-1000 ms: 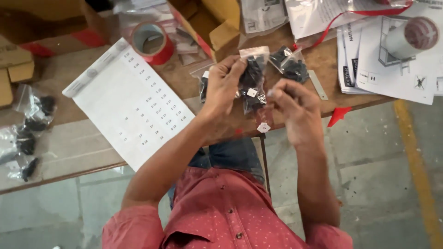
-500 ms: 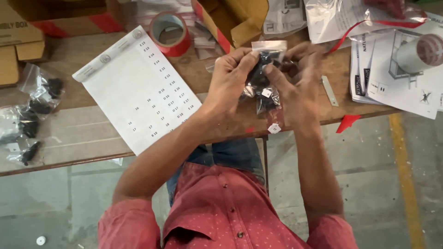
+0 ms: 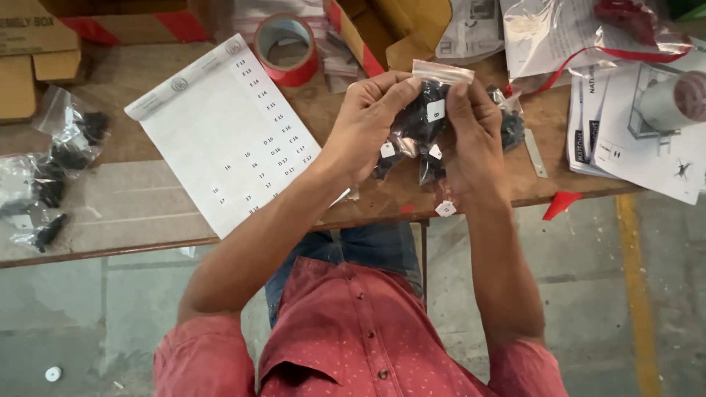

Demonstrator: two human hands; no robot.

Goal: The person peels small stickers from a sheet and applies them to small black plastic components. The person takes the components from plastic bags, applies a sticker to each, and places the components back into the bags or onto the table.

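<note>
Above the near edge of the table (image 3: 147, 213), both hands are raised side by side, forearms reaching up from a red shirt (image 3: 353, 338) at the bottom of the view. Left hand (image 3: 368, 125): fingers curled, thumb and fingertips pinching the left side of a small clear bag (image 3: 430, 110) near its top. Right hand (image 3: 471, 136): back toward the camera, fingers closed on the bag's right side, so the bag hangs pinched between the two hands. Bag contents: dark small parts, kind not resolvable; white square stickers on its face. More clear bags hang bunched below it in the same grip; count uncertain. One white sticker (image 3: 445, 209) lies on the table edge just below the right hand. Another bag of dark parts (image 3: 511, 121) lies on the table just right of the right hand. To the left of the hands, a white label sheet (image 3: 220, 132) lies tilted, with a roll of red tape (image 3: 287, 48) beyond it. An open cardboard box (image 3: 397, 29) sits behind the hands; contents not visible. At the far left, more clear bags (image 3: 51, 169) with dark parts rest on the table, beside closed cardboard boxes (image 3: 29, 59). At the right, printed instruction sheets (image 3: 647, 140) and a large clear bag (image 3: 559, 33) holding something red.
</note>
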